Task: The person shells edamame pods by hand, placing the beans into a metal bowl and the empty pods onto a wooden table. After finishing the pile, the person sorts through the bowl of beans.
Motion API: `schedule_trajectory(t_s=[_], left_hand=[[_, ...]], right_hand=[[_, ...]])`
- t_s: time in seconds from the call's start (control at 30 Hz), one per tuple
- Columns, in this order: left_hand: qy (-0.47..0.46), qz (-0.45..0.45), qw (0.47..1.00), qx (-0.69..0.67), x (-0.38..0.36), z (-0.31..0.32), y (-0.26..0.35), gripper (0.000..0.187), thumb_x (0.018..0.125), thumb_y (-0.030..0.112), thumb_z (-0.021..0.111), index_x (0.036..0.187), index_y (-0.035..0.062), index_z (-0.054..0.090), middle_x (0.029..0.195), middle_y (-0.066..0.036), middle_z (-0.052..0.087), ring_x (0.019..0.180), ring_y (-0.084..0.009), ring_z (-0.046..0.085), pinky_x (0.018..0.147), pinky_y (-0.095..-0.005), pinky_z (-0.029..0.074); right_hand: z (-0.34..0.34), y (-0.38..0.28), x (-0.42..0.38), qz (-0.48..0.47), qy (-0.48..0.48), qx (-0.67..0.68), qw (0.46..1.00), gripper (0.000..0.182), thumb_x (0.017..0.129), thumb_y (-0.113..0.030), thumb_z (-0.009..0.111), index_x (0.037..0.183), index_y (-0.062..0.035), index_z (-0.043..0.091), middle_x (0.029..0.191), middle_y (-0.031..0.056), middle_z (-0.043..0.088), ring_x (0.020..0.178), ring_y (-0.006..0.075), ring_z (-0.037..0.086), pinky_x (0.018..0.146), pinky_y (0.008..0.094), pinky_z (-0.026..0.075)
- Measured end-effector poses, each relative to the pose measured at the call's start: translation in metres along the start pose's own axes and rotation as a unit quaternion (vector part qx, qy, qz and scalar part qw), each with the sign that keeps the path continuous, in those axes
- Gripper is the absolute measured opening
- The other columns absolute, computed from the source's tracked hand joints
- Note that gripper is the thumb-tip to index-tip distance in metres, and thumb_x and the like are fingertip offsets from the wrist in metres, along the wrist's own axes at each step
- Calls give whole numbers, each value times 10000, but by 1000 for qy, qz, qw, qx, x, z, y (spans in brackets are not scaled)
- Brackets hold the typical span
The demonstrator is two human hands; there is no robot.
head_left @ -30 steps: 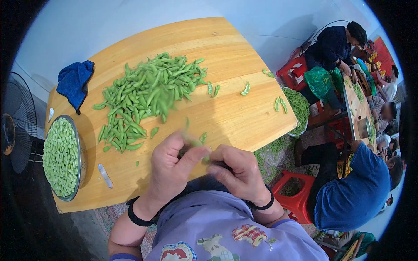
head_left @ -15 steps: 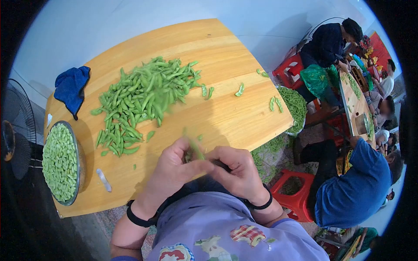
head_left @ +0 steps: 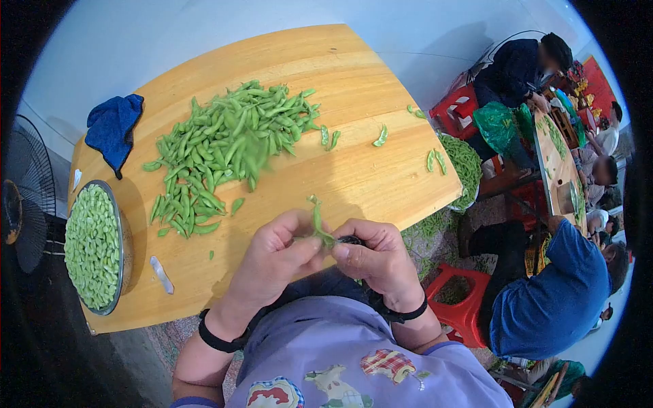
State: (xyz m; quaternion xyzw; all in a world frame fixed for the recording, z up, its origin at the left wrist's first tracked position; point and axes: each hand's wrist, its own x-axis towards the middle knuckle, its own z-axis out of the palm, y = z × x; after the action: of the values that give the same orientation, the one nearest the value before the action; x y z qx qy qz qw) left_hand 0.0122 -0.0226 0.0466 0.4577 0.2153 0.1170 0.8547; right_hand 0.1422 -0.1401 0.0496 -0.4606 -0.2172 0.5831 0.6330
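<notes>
Above the table's near edge, my two hands meet at a green soybean pod [head_left: 317,219]. My left hand [head_left: 275,255] pinches the pod between thumb and fingers, its tip pointing up. Opposite, my right hand [head_left: 377,258] is closed around a small black object [head_left: 350,240], thumb right at the pod's lower end. I cannot tell what this black object is; the fingers cover most of it. Beyond my hands lies a heap of soybean pods [head_left: 231,136] on the wooden table [head_left: 340,177]. At the left, a metal bowl [head_left: 125,265] is full of shelled green beans [head_left: 92,248].
A blue cloth [head_left: 112,132] lies at the table's left edge, above a white strip [head_left: 162,275]. Split pods [head_left: 381,135] are scattered at right. A fan [head_left: 27,183] stands left. On the right are a basin of pods [head_left: 462,170], red stools [head_left: 459,306] and people at another table.
The pod, blurred before, now shows clearly and upright between my fingers. My right hand has turned slightly, and the black object shows more.
</notes>
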Motion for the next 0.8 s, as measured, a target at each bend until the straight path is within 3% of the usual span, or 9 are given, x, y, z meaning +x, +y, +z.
schedule_trajectory(t_s=[0.07,0.13,0.17,0.33,0.47,0.53,0.67,0.77,0.8], left_hand=[[9,-8,1000,27,0,0,3,91,838,88,545,914,39,543,767,31,524,627,-28,470,543,-166,381],[19,-17,998,54,1,-5,4,82,837,108,561,894,49,552,742,38,517,612,-22,457,519,-160,361],[9,-29,999,10,2,-11,2,77,831,123,578,869,58,561,711,41,507,593,-22,444,500,-157,334],[50,-29,996,-67,7,-11,-2,73,818,148,607,812,80,581,635,46,478,542,-28,403,461,-157,269],[44,7,996,-76,6,-7,-12,51,785,81,626,824,68,595,635,43,502,514,-28,381,449,-163,264],[50,11,996,-71,5,-5,-14,57,773,60,633,821,64,602,633,41,510,505,-26,373,445,-164,261],[53,24,995,-83,7,-3,-12,62,756,40,643,813,54,621,637,34,525,500,-28,370,450,-167,263],[40,21,993,-109,7,-4,-12,74,756,62,654,822,50,623,650,28,534,502,-33,376,449,-170,267],[26,22,992,-122,7,-5,-13,89,755,76,661,830,49,622,657,24,539,504,-35,380,445,-172,269]], right_hand=[[-1,0,1,-6,14,-28,999,92,831,-83,572,868,0,585,614,-57,443,498,20,355,433,181,261],[-2,2,1,-81,26,-252,964,98,811,-72,593,840,20,578,618,-29,460,548,65,431,477,229,349],[0,1,-1,-79,26,-252,964,98,811,-72,593,840,20,578,618,-29,460,548,65,431,477,229,349],[1,-6,-1,-146,-6,-389,910,115,762,-47,609,816,35,550,640,136,519,583,226,522,552,321,416],[1,-12,0,-222,-15,-460,860,138,750,-37,606,877,8,577,682,100,561,614,192,553,576,274,419],[2,-18,0,-199,-37,-465,862,124,750,-47,603,840,18,547,721,191,547,699,368,552,582,392,430],[1,-12,1,-206,-23,-463,862,144,746,-49,609,855,22,548,706,183,537,677,346,550,585,387,428],[-4,-6,4,-199,-32,-400,894,119,780,-53,591,868,21,561,667,122,544,556,236,519,506,318,394],[-7,-7,3,-94,-65,-261,959,107,800,-59,581,875,16,570,664,83,541,522,169,471,476,273,354]])
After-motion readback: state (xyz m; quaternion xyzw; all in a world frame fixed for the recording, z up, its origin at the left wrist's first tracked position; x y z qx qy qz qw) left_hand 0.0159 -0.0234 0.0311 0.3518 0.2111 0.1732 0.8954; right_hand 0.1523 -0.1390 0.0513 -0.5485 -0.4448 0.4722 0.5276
